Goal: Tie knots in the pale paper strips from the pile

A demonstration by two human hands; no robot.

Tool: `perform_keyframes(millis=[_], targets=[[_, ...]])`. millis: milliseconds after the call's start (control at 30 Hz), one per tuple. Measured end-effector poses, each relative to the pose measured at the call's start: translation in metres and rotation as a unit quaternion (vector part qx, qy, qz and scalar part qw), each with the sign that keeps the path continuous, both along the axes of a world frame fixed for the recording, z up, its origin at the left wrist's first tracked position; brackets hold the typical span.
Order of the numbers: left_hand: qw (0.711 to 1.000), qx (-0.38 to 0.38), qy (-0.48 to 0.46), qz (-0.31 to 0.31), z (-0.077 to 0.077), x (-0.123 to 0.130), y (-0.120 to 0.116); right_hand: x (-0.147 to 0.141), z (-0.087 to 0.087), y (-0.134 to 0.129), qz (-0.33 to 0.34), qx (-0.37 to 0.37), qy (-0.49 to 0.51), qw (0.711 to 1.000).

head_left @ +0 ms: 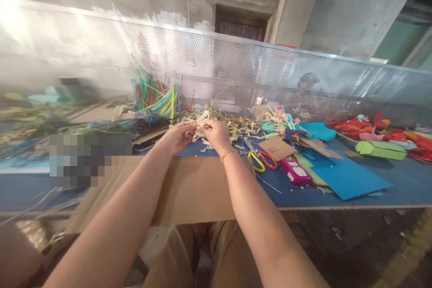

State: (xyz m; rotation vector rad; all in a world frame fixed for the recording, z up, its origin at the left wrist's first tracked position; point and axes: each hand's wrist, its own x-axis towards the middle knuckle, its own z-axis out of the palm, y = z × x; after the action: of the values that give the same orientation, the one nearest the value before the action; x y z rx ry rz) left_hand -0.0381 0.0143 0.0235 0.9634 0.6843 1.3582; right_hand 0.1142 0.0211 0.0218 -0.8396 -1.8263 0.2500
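Both my hands meet above the far edge of a brown cardboard sheet [199, 189]. The fingers of my left hand [180, 137] are closed in a pinch around something small and pale. My right hand [216, 134], with a gold bracelet at the wrist, pinches at the same spot, its fingertips touching or nearly touching the left ones. What lies between them is too small to name. Just behind the hands is a heap of pale curled strips [236, 128].
Scissors with yellow [258, 162] and red [269, 160] handles and a purple box [296, 171] lie to the right, beside blue sheets [351, 175]. Colourful stems [151, 94] stand behind left. A metal-capped bottle [260, 109] and perforated screen [189, 67] are at the back.
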Motion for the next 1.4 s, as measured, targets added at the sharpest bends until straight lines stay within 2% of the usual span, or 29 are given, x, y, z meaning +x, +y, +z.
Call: perform_keyframes(millis=[133, 300, 367, 467, 567, 700, 800, 867, 1000, 1067, 1267, 1400], targets=[[0.997, 0.056, 0.042, 0.040, -0.003, 0.001, -0.001, -0.001, -0.002, 0.005, -0.021, -0.063, 0.063, 0.996], [0.990, 0.086, 0.096, 0.058, -0.005, 0.003, -0.003, -0.002, -0.005, 0.009, 0.012, -0.139, 0.127, 0.982], [0.988, 0.101, 0.109, 0.051, -0.004, 0.002, -0.003, -0.003, -0.005, 0.010, 0.034, -0.187, 0.163, 0.968], [0.985, 0.119, 0.121, 0.028, -0.004, -0.001, -0.003, -0.003, -0.003, 0.008, 0.086, -0.264, 0.230, 0.933], [0.984, 0.124, 0.129, 0.001, -0.003, -0.005, -0.004, -0.003, 0.000, 0.004, 0.146, -0.303, 0.273, 0.901], [0.985, 0.127, 0.119, -0.018, -0.004, -0.004, -0.004, -0.005, 0.001, 0.003, 0.183, -0.300, 0.303, 0.886], [0.986, 0.131, 0.107, -0.003, -0.005, 0.000, -0.004, -0.008, -0.001, 0.006, 0.189, -0.277, 0.335, 0.880], [0.982, 0.141, 0.121, 0.034, -0.005, 0.003, -0.004, -0.009, -0.003, 0.008, 0.182, -0.265, 0.349, 0.880], [0.958, 0.151, 0.182, 0.163, -0.007, 0.007, -0.002, -0.011, -0.006, 0.012, 0.153, -0.243, 0.358, 0.888], [0.950, 0.148, 0.196, 0.190, -0.008, 0.008, -0.001, -0.012, -0.007, 0.013, 0.130, -0.227, 0.369, 0.892], [0.966, 0.150, 0.168, 0.130, -0.010, 0.018, -0.003, -0.015, -0.008, 0.014, 0.086, -0.189, 0.366, 0.907], [0.964, 0.160, 0.141, 0.161, -0.011, 0.018, 0.000, -0.017, -0.009, 0.012, 0.095, -0.209, 0.352, 0.907]])
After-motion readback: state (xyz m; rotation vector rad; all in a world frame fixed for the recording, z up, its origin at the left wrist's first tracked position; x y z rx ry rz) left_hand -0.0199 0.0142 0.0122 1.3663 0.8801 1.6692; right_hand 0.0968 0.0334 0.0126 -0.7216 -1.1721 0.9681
